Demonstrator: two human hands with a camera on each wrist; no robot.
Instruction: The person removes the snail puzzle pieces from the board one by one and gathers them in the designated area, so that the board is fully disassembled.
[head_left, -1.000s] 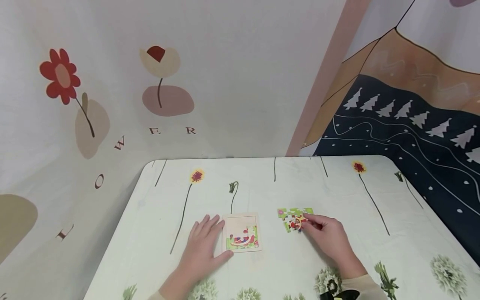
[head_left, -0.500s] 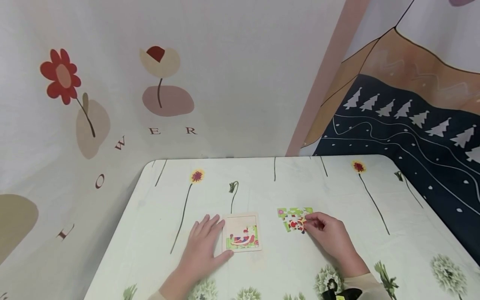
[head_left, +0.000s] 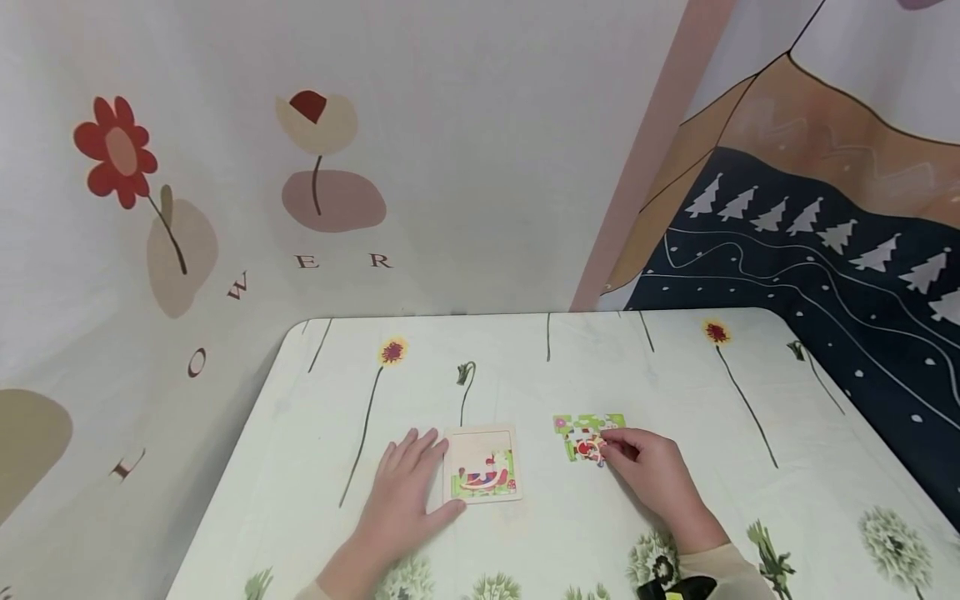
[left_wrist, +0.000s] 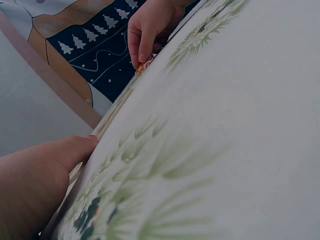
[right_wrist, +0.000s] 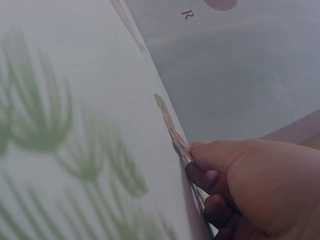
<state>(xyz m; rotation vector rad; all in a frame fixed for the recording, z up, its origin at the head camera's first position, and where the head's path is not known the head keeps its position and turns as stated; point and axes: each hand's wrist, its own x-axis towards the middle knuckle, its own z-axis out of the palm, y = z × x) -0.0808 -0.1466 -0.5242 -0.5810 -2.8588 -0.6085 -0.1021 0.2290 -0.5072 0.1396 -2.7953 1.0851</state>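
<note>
Now right hand (head_left: 652, 468) pinches puzzle piece (head_left: 592, 450), grip narrow

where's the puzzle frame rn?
Head view: the puzzle frame lies flat on the table, near its front middle, with the left hand against its left edge and the loose pieces to its right.

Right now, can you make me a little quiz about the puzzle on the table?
1. True or false: the puzzle frame is completely filled with pieces.
2. Which hand is at the loose puzzle pieces? A) left hand B) right hand C) neither
3. Fill in: the left hand rests flat against the frame's ___ edge.

Key
1. False: only the lower part holds a picture; the upper part is bare.
2. B: the right hand pinches a piece at the cluster.
3. Left.
</note>
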